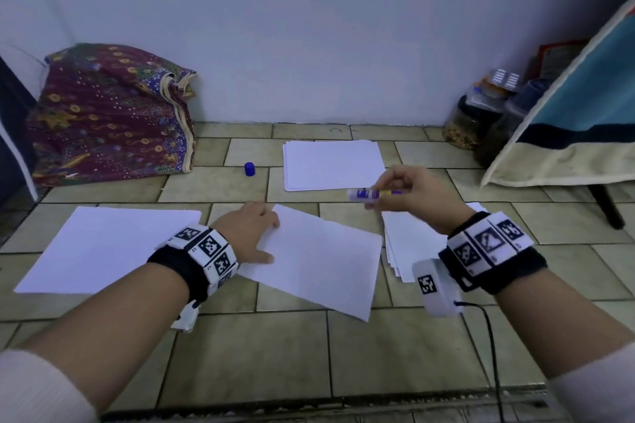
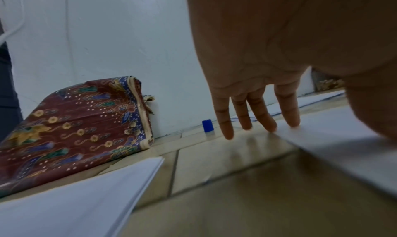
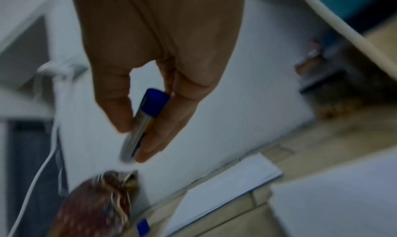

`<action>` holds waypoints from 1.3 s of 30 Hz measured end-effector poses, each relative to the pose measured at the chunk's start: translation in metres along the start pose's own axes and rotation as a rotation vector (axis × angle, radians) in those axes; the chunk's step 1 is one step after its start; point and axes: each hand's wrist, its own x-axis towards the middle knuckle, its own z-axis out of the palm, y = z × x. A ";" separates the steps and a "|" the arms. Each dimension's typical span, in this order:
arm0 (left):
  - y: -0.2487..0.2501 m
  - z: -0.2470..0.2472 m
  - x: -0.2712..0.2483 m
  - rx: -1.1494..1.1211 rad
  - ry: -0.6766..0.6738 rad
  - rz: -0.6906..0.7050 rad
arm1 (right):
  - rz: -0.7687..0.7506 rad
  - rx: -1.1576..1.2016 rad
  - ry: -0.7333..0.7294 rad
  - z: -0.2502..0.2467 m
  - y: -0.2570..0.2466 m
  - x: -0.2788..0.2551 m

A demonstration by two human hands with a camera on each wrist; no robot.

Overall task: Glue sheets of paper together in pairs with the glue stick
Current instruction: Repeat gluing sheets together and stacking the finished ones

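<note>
Left hand (image 1: 252, 233) flat, fingers straight, pinning the skewed sheet (image 1: 319, 261) on the tiled floor (image 1: 395, 354); right hand (image 1: 409, 191) pinches the uncapped glue stick (image 1: 372, 194) above it: hold firm, glue along the edges.

Floor: we see beige tiled floor (image 1: 378, 354) meeting a pale wall (image 1: 309, 27).
Left: our view catches a patterned maroon cloth bundle (image 1: 110, 113) against the wall.
Right: jars (image 1: 470, 124) stand beside a hanging blue-and-cream fabric (image 1: 577, 106).

Dim, bluish, even light with soft shadows and no glare. The head view bends lines at its edges. The right wrist view is heavily blurred; the left wrist view smears lower right.
</note>
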 end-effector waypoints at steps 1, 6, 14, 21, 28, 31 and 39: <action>-0.002 0.004 -0.002 -0.011 0.007 -0.002 | 0.048 0.227 0.022 0.003 -0.002 0.006; -0.003 0.018 -0.012 -0.032 -0.157 -0.067 | 0.241 0.560 -0.136 0.031 0.003 0.037; -0.012 0.033 -0.007 -0.043 -0.211 -0.100 | 0.135 0.612 -0.310 0.101 -0.005 0.088; -0.015 0.027 -0.008 -0.245 -0.167 -0.127 | 0.076 0.083 -0.199 0.137 -0.018 0.123; -0.018 0.026 -0.007 -0.181 -0.228 -0.087 | -0.040 -0.440 -0.096 0.161 -0.014 0.145; -0.019 0.026 -0.006 -0.172 -0.240 -0.078 | -0.053 -0.515 -0.113 0.168 -0.014 0.148; -0.020 0.025 -0.007 -0.136 -0.262 -0.062 | -0.026 -0.549 -0.087 0.164 -0.006 0.151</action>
